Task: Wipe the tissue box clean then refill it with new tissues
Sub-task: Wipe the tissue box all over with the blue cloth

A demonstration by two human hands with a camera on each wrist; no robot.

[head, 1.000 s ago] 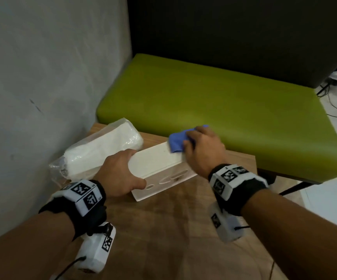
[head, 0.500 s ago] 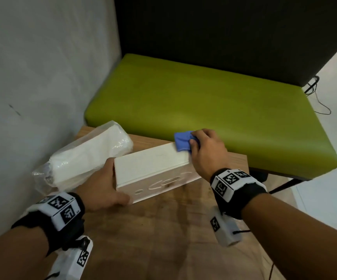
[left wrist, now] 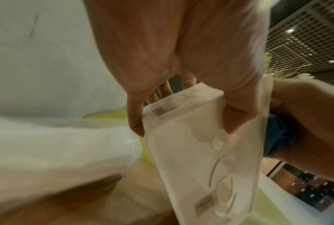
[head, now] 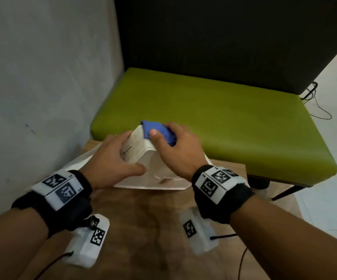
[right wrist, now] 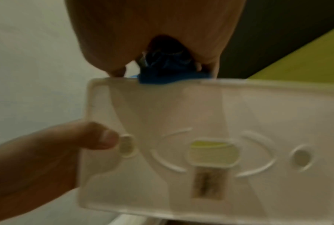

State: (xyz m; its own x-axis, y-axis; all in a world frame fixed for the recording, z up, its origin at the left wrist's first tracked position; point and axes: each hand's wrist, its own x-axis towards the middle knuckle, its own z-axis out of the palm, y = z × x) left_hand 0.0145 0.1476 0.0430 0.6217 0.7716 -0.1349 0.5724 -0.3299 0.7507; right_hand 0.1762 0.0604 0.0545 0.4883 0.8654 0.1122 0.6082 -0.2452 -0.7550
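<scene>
The white plastic tissue box [head: 163, 174] is tipped up off the wooden table [head: 143, 229], its slotted face toward me. My left hand [head: 113, 158] grips its left end, thumb on the front face and fingers behind. My right hand [head: 175, 146] holds a bunched blue cloth [head: 159, 132] against the box's upper edge near that end. In the left wrist view my left hand [left wrist: 185, 121] clamps the tissue box [left wrist: 200, 152], with the blue cloth [left wrist: 277, 134] to its right. The right wrist view shows the tissue box [right wrist: 200, 121] face and the blue cloth [right wrist: 162, 76] on its rim.
A plastic-wrapped pack of new tissues [left wrist: 56, 152] lies on the table left of the box, mostly hidden by my left hand in the head view. A green bench seat [head: 224, 118] with a dark backrest stands just beyond the table. A grey wall [head: 42, 77] bounds the left side.
The box went from lying flat on the table to tipped up. My left hand shifted round its left end, and my right hand slid the cloth left along the top edge.
</scene>
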